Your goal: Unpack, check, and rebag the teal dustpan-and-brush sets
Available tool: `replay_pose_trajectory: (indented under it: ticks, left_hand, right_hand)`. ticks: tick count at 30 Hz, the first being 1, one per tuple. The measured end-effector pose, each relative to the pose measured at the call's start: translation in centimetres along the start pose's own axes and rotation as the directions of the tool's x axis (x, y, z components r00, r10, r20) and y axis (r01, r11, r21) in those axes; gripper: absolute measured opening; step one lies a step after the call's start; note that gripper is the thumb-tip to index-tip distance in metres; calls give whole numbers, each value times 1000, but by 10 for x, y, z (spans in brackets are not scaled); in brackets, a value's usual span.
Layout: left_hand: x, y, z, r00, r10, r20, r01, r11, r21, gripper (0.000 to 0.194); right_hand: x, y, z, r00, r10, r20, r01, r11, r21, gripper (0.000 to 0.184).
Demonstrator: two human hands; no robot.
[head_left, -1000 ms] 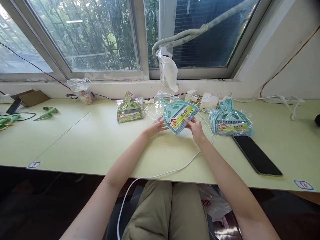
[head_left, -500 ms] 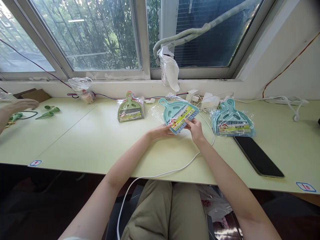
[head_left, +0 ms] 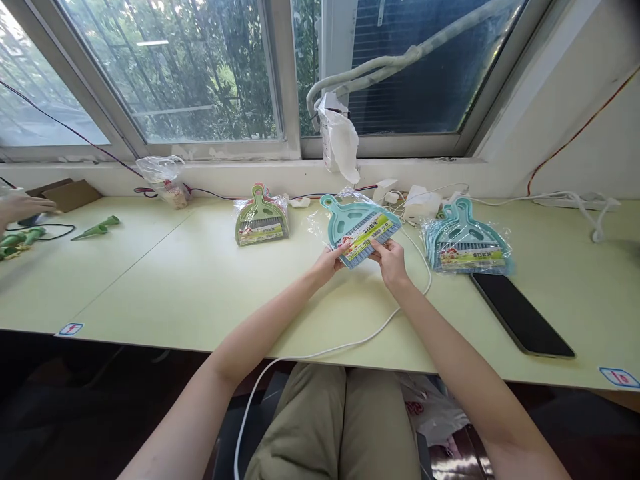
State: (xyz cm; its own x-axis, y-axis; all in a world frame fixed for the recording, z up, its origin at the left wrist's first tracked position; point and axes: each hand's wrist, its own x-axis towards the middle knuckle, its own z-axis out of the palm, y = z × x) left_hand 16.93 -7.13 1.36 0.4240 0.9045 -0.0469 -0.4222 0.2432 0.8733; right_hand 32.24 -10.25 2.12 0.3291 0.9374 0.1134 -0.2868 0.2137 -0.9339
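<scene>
A light-blue dustpan and brush set (head_left: 357, 223) with a yellow-green label is tilted above the table, its clear plastic bag bunched around the handle end. My left hand (head_left: 330, 261) is closed on its lower left corner, thumb on the front. On the lower right edge, my right hand (head_left: 391, 260) pinches the set the same way. To the right lies a stack of bagged blue dustpan sets (head_left: 467, 237). Left of my hands, a bagged green dustpan set (head_left: 262, 217) rests on the table.
A black phone (head_left: 523, 313) lies at the right. A white cable (head_left: 345, 343) crosses the table and hangs over its front edge. Green cone-shaped pieces (head_left: 97, 229) lie at the left near another person's hand (head_left: 23, 205). A plastic bag (head_left: 167, 183) stands by the window.
My left hand has shifted slightly, its fingers now more tucked at the corner of the set. The set stays almost in place. The other person's hand has moved left.
</scene>
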Motion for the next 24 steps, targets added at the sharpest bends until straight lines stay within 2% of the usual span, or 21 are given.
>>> replay_pose_trajectory:
  ticks: [8, 14, 16, 21, 24]
  left_hand:
    - [5, -5, -10, 998, 55, 30, -58, 990, 131, 42]
    - [5, -8, -11, 996, 41, 78, -54, 984, 169, 45]
    - [5, -8, -11, 993, 37, 109, -57, 982, 183, 47]
    - [2, -6, -10, 989, 33, 142, -65, 972, 224, 49]
    - [1, -2, -9, 995, 48, 87, -69, 962, 264, 50]
  right_hand:
    - [10, 8, -4, 988, 148, -33, -146, 988, 39, 18]
    - [20, 2, -15, 965, 175, -194, -147, 977, 153, 11]
    - [21, 1, -19, 960, 179, -213, -147, 977, 158, 13]
    - [19, 2, -22, 966, 172, -195, -144, 978, 152, 24]
    - [20, 2, -20, 987, 133, -95, -119, 984, 135, 30]
